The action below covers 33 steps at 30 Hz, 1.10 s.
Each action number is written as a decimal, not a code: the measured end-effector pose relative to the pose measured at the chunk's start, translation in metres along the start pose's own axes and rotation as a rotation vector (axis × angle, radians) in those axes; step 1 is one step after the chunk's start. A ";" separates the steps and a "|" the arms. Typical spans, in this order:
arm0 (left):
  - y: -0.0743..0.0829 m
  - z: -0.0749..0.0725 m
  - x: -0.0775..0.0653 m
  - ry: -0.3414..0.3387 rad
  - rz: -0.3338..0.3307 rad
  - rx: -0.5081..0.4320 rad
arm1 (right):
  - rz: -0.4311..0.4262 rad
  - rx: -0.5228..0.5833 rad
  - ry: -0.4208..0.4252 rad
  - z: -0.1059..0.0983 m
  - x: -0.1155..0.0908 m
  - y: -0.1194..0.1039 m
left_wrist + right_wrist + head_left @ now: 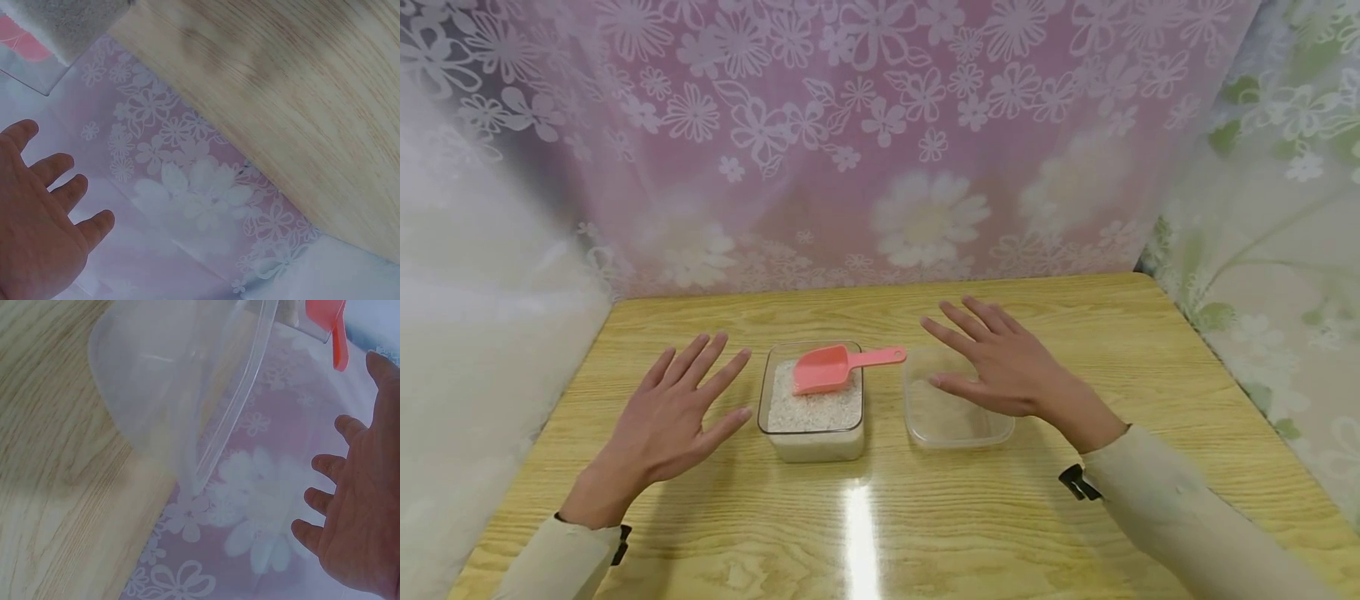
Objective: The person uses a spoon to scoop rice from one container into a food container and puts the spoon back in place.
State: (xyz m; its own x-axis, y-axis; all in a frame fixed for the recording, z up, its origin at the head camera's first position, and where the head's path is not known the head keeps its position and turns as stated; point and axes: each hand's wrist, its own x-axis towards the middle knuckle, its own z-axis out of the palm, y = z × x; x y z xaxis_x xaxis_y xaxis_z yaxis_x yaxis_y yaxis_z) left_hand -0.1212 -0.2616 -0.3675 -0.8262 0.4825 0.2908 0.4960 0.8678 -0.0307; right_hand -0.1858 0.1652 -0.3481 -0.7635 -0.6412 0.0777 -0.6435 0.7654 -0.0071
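A clear square container (816, 446) holds pale grain that looks like rice (805, 414). On the grain lies a pink scoop (823, 371), its handle reaching past the right rim. Beside it stands a second clear plastic container (955, 425) with nothing visible inside. My left hand (666, 417), fingers straight and spread, hovers left of the grain container without touching it. Spread the same way, my right hand (1007, 367) is over the right part of the second container and holds nothing. Both wrist views show empty palms, the left hand (40, 219) and the right hand (362, 506).
The wood-grain table (760, 533) has its far edge against a pink flowered curtain (880, 150). Pale curtains hang at the left (482, 292) and the right (1285, 250). A bright reflection (860, 542) lies on the tabletop near the front.
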 end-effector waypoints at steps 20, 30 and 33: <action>0.002 0.001 0.005 0.005 0.006 -0.003 | -0.049 0.128 -0.030 -0.002 0.022 -0.022; 0.002 0.000 0.005 0.006 0.013 -0.008 | -0.050 0.253 -0.042 -0.001 0.028 -0.027; 0.003 0.000 0.005 0.003 0.009 -0.008 | -0.043 0.343 -0.048 -0.002 0.030 -0.030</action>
State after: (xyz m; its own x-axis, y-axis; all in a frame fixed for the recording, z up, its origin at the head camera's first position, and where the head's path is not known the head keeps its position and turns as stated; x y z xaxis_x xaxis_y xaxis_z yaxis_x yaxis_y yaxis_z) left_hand -0.1236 -0.2568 -0.3657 -0.8211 0.4898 0.2931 0.5054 0.8625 -0.0257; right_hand -0.1889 0.1230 -0.3441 -0.7320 -0.6803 0.0382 -0.6496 0.6799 -0.3402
